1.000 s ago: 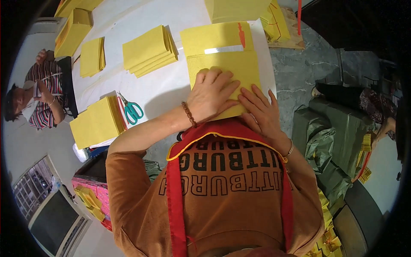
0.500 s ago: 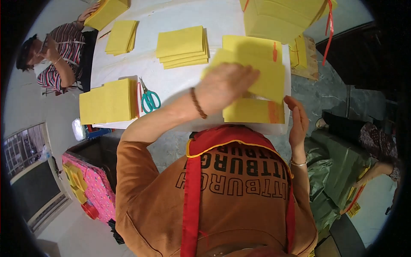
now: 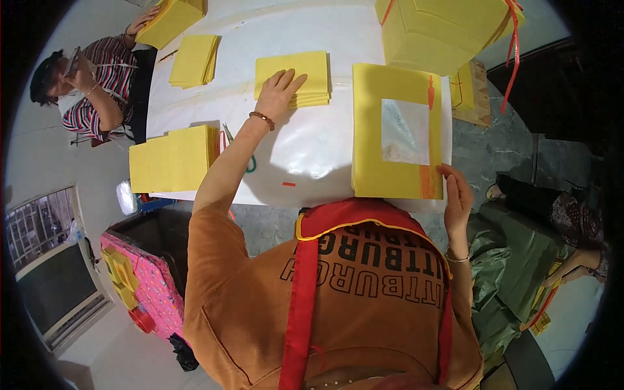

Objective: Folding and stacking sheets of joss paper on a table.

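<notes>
My left hand [image 3: 279,97] lies with fingers spread on a small stack of yellow paper [image 3: 305,65] at the middle of the table. At the right, a taller yellow paper stack [image 3: 367,130] bears a shiny whitish square [image 3: 404,131] and orange-red marks along its right side. My right hand [image 3: 457,192] is beside that stack's near right edge, its fingers stretched out and touching or almost touching it. Green-handled scissors [image 3: 251,164] lie partly hidden behind my left forearm, next to another yellow stack [image 3: 170,159].
A yellow stack [image 3: 194,60] stands at the far left, near a seated person [image 3: 97,84] touching a yellow block [image 3: 170,23]. A big yellow bundle [image 3: 429,39] with red ties fills the back right. A red scrap [image 3: 288,184] lies near the table's front edge.
My left hand has left the right-hand stack for the small middle stack. The yellow paper that lay askew under it is no longer there, and the whitish square shows. My right hand stays by the edge.
</notes>
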Action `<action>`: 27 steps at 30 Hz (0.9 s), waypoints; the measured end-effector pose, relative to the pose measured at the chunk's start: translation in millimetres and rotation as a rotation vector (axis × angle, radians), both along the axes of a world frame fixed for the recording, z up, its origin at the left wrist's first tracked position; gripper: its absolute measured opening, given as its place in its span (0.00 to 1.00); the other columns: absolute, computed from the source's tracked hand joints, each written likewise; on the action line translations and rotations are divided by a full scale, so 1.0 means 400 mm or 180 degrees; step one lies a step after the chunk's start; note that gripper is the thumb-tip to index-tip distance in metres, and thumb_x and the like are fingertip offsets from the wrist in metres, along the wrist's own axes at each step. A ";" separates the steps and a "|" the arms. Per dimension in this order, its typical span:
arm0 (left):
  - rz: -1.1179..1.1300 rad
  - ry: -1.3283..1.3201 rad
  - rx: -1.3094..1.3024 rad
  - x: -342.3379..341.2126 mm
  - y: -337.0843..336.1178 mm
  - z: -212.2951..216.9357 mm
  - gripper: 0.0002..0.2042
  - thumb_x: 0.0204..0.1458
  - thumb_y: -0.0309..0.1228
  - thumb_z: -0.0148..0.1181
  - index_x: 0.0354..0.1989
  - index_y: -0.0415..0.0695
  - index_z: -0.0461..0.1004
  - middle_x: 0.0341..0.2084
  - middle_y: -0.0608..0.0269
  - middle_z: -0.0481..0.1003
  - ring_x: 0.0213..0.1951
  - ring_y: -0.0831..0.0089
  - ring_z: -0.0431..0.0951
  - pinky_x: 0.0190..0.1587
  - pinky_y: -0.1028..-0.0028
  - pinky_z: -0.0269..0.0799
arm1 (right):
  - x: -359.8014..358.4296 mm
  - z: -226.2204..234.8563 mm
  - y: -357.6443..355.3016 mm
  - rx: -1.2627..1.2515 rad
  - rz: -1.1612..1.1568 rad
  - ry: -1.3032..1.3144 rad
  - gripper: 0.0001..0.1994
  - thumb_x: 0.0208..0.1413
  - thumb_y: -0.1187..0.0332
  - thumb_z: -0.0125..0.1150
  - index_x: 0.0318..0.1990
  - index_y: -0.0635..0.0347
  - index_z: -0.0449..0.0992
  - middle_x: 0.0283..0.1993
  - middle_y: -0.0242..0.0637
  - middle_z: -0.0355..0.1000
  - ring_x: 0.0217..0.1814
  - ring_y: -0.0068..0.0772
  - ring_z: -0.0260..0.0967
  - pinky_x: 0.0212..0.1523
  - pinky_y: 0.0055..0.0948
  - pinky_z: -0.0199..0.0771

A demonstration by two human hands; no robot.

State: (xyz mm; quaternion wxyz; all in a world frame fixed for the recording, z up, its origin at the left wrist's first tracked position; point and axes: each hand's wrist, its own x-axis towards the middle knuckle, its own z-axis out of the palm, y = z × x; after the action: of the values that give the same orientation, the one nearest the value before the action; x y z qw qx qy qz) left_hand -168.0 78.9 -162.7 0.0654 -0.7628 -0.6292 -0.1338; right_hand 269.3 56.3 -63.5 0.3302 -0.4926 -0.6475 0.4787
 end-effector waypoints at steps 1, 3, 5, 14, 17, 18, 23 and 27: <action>0.0076 -0.0021 -0.0304 0.001 -0.001 -0.007 0.30 0.41 0.23 0.55 0.58 0.52 0.61 0.55 0.54 0.61 0.57 0.54 0.59 0.56 0.59 0.58 | -0.004 -0.002 0.000 0.0047 -0.0049 -0.0037 0.12 0.61 0.71 0.44 0.45 0.66 0.73 0.44 0.37 0.71 0.47 0.26 0.66 0.49 0.23 0.62; 0.0193 -0.0008 -0.0290 0.036 -0.015 -0.014 0.31 0.40 0.23 0.56 0.58 0.51 0.60 0.56 0.52 0.59 0.58 0.53 0.57 0.57 0.58 0.55 | -0.009 -0.004 -0.001 0.0076 -0.0098 -0.0075 0.11 0.60 0.72 0.45 0.44 0.64 0.74 0.42 0.37 0.72 0.45 0.26 0.67 0.47 0.22 0.62; 0.0370 0.0035 -0.0340 0.050 -0.027 -0.027 0.33 0.39 0.24 0.58 0.60 0.50 0.58 0.58 0.50 0.55 0.60 0.51 0.52 0.61 0.56 0.49 | -0.007 0.000 -0.002 0.0011 -0.0126 -0.0044 0.10 0.59 0.73 0.46 0.44 0.64 0.74 0.41 0.36 0.71 0.44 0.26 0.67 0.47 0.23 0.63; 0.0193 -0.0176 -0.0825 0.024 -0.006 0.039 0.35 0.39 0.32 0.61 0.61 0.51 0.56 0.59 0.49 0.55 0.61 0.50 0.52 0.61 0.57 0.50 | 0.002 -0.010 0.028 0.0940 0.0339 -0.0334 0.11 0.58 0.71 0.48 0.45 0.62 0.73 0.48 0.39 0.70 0.54 0.31 0.64 0.55 0.28 0.59; 0.0038 -0.0285 -0.0777 0.005 0.006 0.055 0.36 0.38 0.33 0.62 0.60 0.51 0.56 0.58 0.47 0.56 0.60 0.49 0.53 0.61 0.57 0.52 | 0.008 -0.023 0.042 0.0930 0.0559 -0.0305 0.12 0.59 0.69 0.47 0.45 0.63 0.73 0.49 0.40 0.70 0.56 0.34 0.63 0.58 0.30 0.57; 0.0023 -0.0273 -0.0784 -0.002 0.010 0.062 0.36 0.38 0.33 0.62 0.60 0.51 0.56 0.58 0.47 0.56 0.60 0.49 0.53 0.61 0.57 0.52 | 0.007 -0.021 0.044 0.0924 0.0542 -0.0297 0.12 0.59 0.69 0.47 0.45 0.63 0.73 0.49 0.40 0.70 0.56 0.34 0.63 0.58 0.30 0.57; -0.0104 -0.0756 -0.0488 0.036 0.018 0.127 0.33 0.38 0.27 0.57 0.59 0.49 0.59 0.57 0.44 0.59 0.58 0.47 0.57 0.59 0.58 0.56 | 0.005 -0.021 0.051 -0.0003 0.0417 0.0368 0.14 0.62 0.66 0.42 0.44 0.66 0.73 0.49 0.39 0.70 0.55 0.34 0.63 0.57 0.28 0.57; -0.0563 -0.1600 -0.0280 0.235 -0.034 0.269 0.25 0.38 0.21 0.54 0.52 0.44 0.68 0.49 0.51 0.68 0.52 0.53 0.65 0.55 0.63 0.60 | 0.009 -0.040 0.056 0.0007 0.0335 0.0466 0.15 0.63 0.66 0.41 0.43 0.66 0.73 0.48 0.39 0.70 0.54 0.33 0.64 0.57 0.27 0.57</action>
State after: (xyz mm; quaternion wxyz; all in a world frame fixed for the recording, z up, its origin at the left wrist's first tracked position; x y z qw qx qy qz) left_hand -74.2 65.3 -55.1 -0.1380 -0.7597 -0.5618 -0.2968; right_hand 272.9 78.8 -79.6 0.3515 -0.4212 -0.6472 0.5294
